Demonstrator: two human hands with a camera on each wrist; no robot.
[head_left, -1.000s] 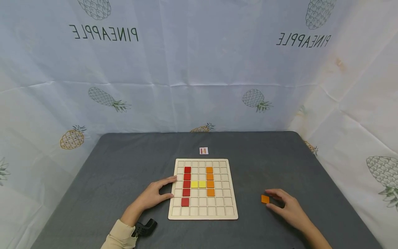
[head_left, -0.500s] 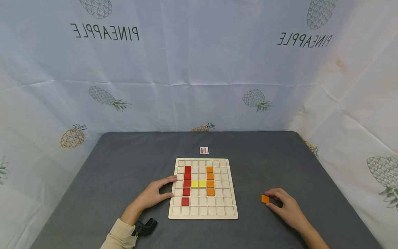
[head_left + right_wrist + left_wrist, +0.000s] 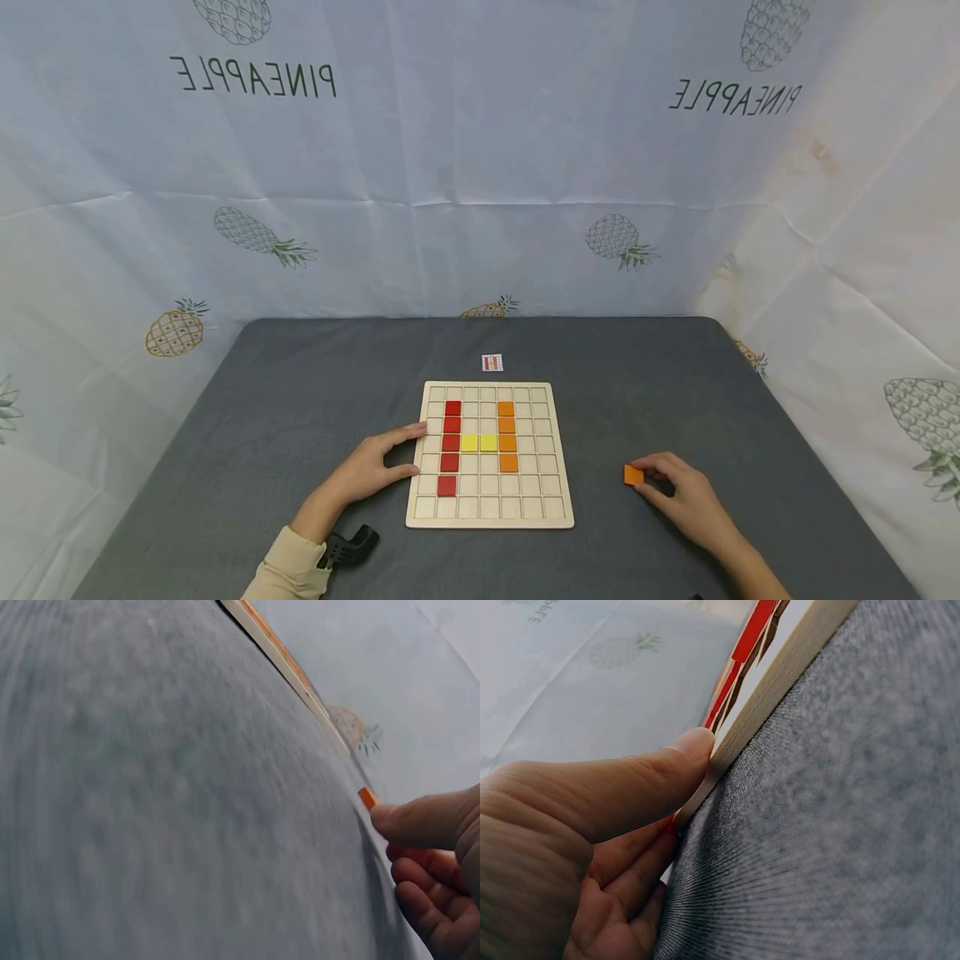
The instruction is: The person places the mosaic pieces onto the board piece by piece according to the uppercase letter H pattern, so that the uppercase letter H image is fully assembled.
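A pale wooden grid board [image 3: 527, 503] lies on the dark table. A column of several red tiles [image 3: 451, 442] stands toward its left side. Two yellow tiles [image 3: 478, 443] link that column to several orange tiles [image 3: 507, 442] in another column. My left hand [image 3: 367, 468] rests at the board's left edge, thumb and forefinger spread apart and fairly straight. In the left wrist view the thumb [image 3: 652, 780] touches the board's side. To the right of the board, my right hand [image 3: 686, 496] pinches a single orange tile [image 3: 633, 474] between thumb and fingertips.
A small card [image 3: 492, 362] with a printed coloured grid lies just behind the board. A black wrist mount [image 3: 352, 548] sits by the left sleeve [image 3: 288, 567]. White cloth [image 3: 480, 167] with pineapple prints hangs beyond the table [image 3: 337, 358].
My right hand, holding the orange tile, has shifted slightly left and away from me within the last half second. My left hand and the board stay in place.
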